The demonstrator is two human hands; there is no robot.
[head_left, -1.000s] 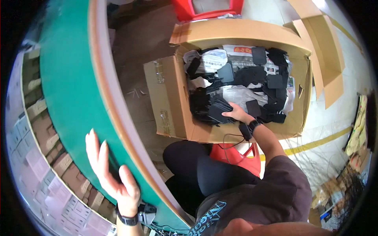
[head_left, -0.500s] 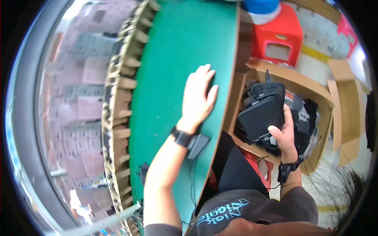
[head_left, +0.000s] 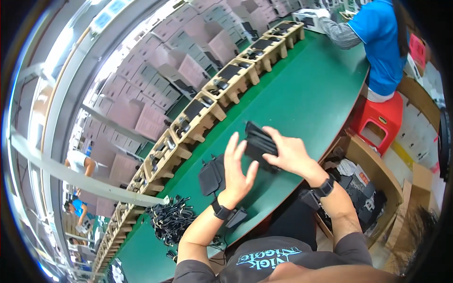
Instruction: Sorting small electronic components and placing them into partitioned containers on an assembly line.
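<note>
A stack of flat black mesh-faced devices (head_left: 257, 144) is held above the green table by my right hand (head_left: 293, 154), thumb on one side and fingers on the other. The stack is tilted on edge and a little blurred. Left of it, my left hand (head_left: 237, 174) is open with fingers apart and nothing in them. On the table beside my left hand lie more flat black devices (head_left: 211, 175), partly hidden behind it. A heap of bundled black cables (head_left: 171, 219) lies left of my left forearm.
Moulded brown trays (head_left: 194, 109) holding black parts run along the table's (head_left: 288, 101) far side. An open carton (head_left: 387, 174) of black parts stands at my right. A co-worker in a blue shirt (head_left: 384, 45) is at the upper right, by a red stool (head_left: 381, 120).
My right hand has carried the black devices from over the carton to above the table. My left hand has lifted beside them. The view has swung left, showing the trays, cables and co-worker.
</note>
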